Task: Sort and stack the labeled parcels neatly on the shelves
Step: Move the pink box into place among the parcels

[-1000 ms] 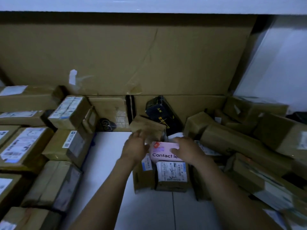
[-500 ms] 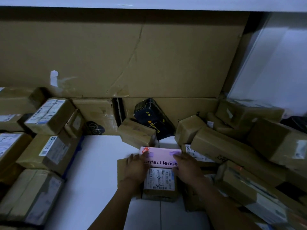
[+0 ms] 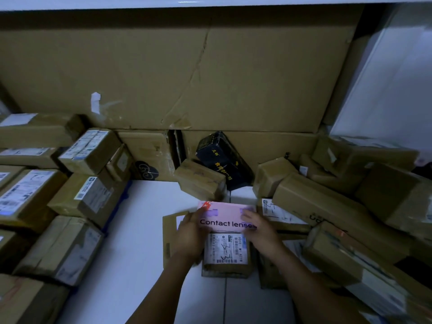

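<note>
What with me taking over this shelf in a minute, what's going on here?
A person is sorting parcels on a white shelf. Their left hand and right hand grip the two ends of a flat pink box printed "Contact lenses", held over the far edge of a small labelled parcel. Brown parcels lie piled loosely to both sides, and a black parcel leans at the back. Nothing looks neatly stacked yet.

Lighting is dim. The white shelf [image 3: 131, 230] is backed along its rear edge by a creased cardboard sheet [image 3: 163, 73]. A white panel [image 3: 392, 90] stands at the right edge.
</note>
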